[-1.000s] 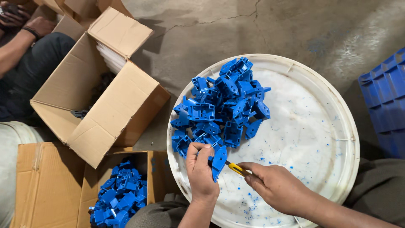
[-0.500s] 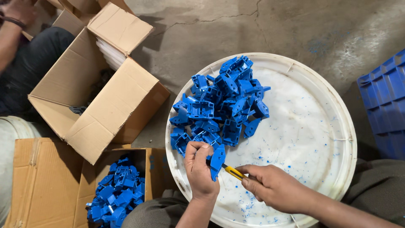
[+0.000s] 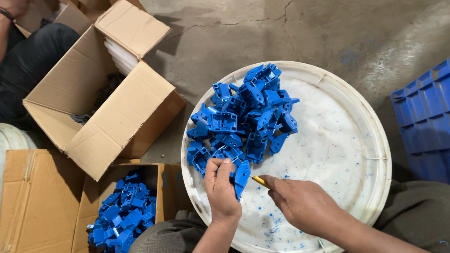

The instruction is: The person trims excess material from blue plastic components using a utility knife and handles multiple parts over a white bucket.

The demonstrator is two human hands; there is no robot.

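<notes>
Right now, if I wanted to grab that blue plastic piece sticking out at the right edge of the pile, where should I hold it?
Probably pinch the blue piece by its free pointed end, coming from the right over the bare white tray. That end pokes out of the pile, while its other end seems tucked under neighbouring parts.

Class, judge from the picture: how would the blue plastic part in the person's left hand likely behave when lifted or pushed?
The blue plastic part probably stays stiff: it keeps its shape pinched in the left hand. It looks light, held by the fingers alone. Its flat, angular form would likely slide on the white tray, not roll.
</notes>
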